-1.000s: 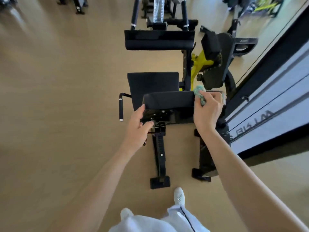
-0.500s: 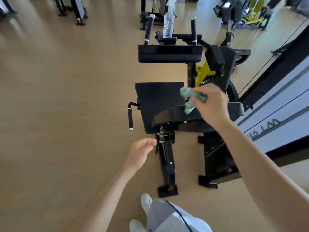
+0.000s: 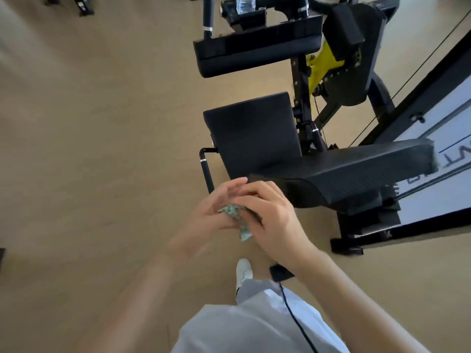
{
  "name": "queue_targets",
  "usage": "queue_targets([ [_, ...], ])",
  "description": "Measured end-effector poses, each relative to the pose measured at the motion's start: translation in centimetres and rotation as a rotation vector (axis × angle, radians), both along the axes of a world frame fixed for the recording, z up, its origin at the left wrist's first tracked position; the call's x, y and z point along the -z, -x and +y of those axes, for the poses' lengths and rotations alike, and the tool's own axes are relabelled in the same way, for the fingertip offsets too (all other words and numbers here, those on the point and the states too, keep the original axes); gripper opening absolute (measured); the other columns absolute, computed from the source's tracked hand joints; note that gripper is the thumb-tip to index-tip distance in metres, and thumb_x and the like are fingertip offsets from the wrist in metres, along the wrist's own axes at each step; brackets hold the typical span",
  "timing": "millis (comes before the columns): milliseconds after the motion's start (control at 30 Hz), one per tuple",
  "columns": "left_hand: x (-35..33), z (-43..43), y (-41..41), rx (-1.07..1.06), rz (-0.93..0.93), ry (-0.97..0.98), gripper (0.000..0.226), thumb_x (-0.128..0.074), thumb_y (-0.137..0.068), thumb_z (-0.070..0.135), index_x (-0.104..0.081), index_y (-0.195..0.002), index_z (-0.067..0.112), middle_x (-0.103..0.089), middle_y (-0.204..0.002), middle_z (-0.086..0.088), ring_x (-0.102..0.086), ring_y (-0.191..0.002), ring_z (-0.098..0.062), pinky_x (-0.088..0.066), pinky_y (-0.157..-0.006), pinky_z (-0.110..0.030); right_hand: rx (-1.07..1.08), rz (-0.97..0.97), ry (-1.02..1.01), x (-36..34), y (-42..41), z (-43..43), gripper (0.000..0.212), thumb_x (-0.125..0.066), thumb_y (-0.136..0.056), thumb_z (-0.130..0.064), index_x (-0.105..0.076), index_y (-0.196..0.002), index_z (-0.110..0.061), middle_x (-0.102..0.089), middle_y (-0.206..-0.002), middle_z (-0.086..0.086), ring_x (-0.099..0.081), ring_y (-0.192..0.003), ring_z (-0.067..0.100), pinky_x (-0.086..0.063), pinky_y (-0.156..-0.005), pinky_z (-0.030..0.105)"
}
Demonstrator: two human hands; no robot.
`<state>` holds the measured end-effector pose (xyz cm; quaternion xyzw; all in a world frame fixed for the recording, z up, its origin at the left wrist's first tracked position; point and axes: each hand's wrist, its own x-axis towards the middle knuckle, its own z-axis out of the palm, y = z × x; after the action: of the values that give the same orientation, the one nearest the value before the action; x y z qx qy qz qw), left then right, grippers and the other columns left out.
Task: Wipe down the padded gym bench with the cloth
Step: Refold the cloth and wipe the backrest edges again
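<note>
You are pulling your right hand (image 3: 270, 220) back off the bench. Half a second ago it was carrying the cloth (image 3: 235, 220) over the near pad (image 3: 344, 171); now it is meeting your left hand (image 3: 209, 217), which has come up from beside the frame, close in front of your body. The cloth is sitting bunched between your two palms, clear of every pad, with one corner hanging out below.

By the look of it, the cloth is going to handle as a light, limp rag. It is crumpling wherever you squeeze it and will not hold a flat face by itself. You are probably best off gathering it into a wad in one palm, with the loose corner tucked in so nothing is trailing, and pressing through your fingers. The ribbed black vinyl of the near pad and the smooth seat pad (image 3: 252, 133) beyond it are likely giving slightly under pressure, so a firm, flat stroke should work.

Your right wrist is bending inward, with the back of the hand facing up and the fingers curling over the cloth and holding it. Your left hand is lying under and beside it, fingers reaching forward and fairly straight against the fabric. It is blurring with motion, so I cannot tell whether it is pinching the cloth or only steadying it.
</note>
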<state>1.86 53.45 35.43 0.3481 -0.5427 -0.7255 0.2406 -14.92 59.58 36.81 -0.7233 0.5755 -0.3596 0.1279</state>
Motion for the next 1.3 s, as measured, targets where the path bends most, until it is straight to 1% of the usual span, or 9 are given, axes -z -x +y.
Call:
queue_targets([
  [167, -0.2, -4.8, -0.9, 0.187, -0.103, -0.161, 0.043, -0.063, -0.084, 0.003, -0.068, -0.125, 0.013, -0.073, -0.11, -0.007, -0.07, -0.096, -0.019, -0.057, -0.079, -0.029, 0.131, 0.113, 0.11, 1.1, -1.3, -2.1, 0.017, -0.069, -0.092, -0.008, -0.078, -0.107, -0.008, -0.066, -0.103, 0.006, -0.056, -0.093, 0.029, -0.046, -0.079, 0.044],
  [400, 2.7, -13.4, 3.1, -0.099, -0.11, -0.018, 0.029, -0.062, -0.085, -0.006, -0.056, -0.086, 0.022, -0.063, -0.086, 0.001, -0.066, -0.079, -0.017, -0.059, -0.064, -0.031, 0.533, 0.211, 0.237, 1.5, -1.0, -3.2, 0.012, -0.069, -0.089, 0.0, -0.08, -0.091, -0.003, -0.074, -0.101, 0.01, -0.067, -0.099, 0.035, -0.048, -0.091, 0.043],
  [500, 2.7, -15.9, 5.9, 0.053, -0.067, 0.139, 0.041, -0.057, -0.09, -0.015, -0.058, -0.091, 0.026, -0.063, -0.091, 0.01, -0.067, -0.091, -0.02, -0.063, -0.075, -0.045, 0.804, 0.389, 0.258, 1.5, -0.7, -3.0, 0.013, -0.073, -0.082, 0.002, -0.081, -0.078, -0.009, -0.076, -0.097, 0.008, -0.07, -0.097, 0.033, -0.047, -0.092, 0.044],
  [633, 1.7, -17.2, 9.5, 0.35, 0.042, 0.312, 0.037, -0.056, -0.083, -0.02, -0.065, -0.1, 0.012, -0.067, -0.103, 0.004, -0.067, -0.095, -0.01, -0.061, -0.08, -0.036, 1.086, 0.543, 0.198, 1.9, -1.1, -3.5, 0.015, -0.072, -0.083, 0.0, -0.078, -0.072, -0.009, -0.076, -0.094, 0.009, -0.07, -0.098, 0.036, -0.045, -0.1, 0.045],
  [800, 1.7, -17.5, 13.0, 0.521, 0.172, 0.274, 0.021, -0.062, -0.082, 0.011, -0.072, -0.1, 0.009, -0.066, -0.115, -0.011, -0.067, -0.109, -0.021, -0.059, -0.09, -0.04, 1.292, 0.581, 0.103, 2.3, -3.1, -5.5, 0.012, -0.068, -0.082, -0.001, -0.076, -0.075, -0.006, -0.072, -0.091, 0.01, -0.067, -0.105, 0.034, -0.04, -0.109, 0.049],
  [933, 5.6, -16.6, 15.1, 0.76, 0.259, 0.517, 0.016, -0.068, -0.091, 0.016, -0.072, -0.103, 0.005, -0.064, -0.109, -0.005, -0.064, -0.103, -0.02, -0.056, -0.088, -0.04, 1.406, 0.617, 0.014, 2.0, -3.9, -7.0, 0.011, -0.067, -0.083, -0.003, -0.075, -0.077, -0.008, -0.071, -0.091, 0.009, -0.065, -0.107, 0.035, -0.038, -0.111, 0.049],
  [1033, 11.5, -19.1, 14.9, 0.666, -0.047, 0.581, 0.008, -0.064, -0.096, 0.017, -0.064, -0.091, 0.011, -0.057, -0.089, 0.0, -0.057, -0.08, -0.019, -0.045, -0.07, -0.037, 1.435, 0.608, -0.011, 1.9, -4.2, -6.9, 0.013, -0.066, -0.086, -0.003, -0.076, -0.078, -0.009, -0.07, -0.093, 0.008, -0.064, -0.109, 0.034, -0.038, -0.113, 0.047],
  [1167, 17.8, -27.0, 11.1, 0.856, -0.788, 0.647, 0.01, -0.056, -0.1, 0.024, -0.06, -0.093, 0.018, -0.07, -0.101, -0.008, -0.066, -0.093, -0.03, -0.045, -0.068, -0.033, 1.526, 0.594, -0.065, 2.3, -5.0, -8.2, 0.014, -0.067, -0.086, -0.006, -0.077, -0.079, -0.012, -0.069, -0.093, 0.005, -0.062, -0.114, 0.033, -0.036, -0.113, 0.051],
  [1300, 15.4, -28.7, 11.4, 0.758, -0.658, 0.577, 0.021, -0.058, -0.101, 0.03, -0.06, -0.09, 0.012, -0.065, -0.085, -0.001, -0.063, -0.084, -0.023, -0.043, -0.069, -0.034, 1.604, 0.619, -0.053, 3.2, -5.5, -9.7, 0.016, -0.068, -0.086, -0.007, -0.077, -0.077, -0.016, -0.069, -0.086, -0.001, -0.061, -0.114, 0.031, -0.032, -0.115, 0.056],
])
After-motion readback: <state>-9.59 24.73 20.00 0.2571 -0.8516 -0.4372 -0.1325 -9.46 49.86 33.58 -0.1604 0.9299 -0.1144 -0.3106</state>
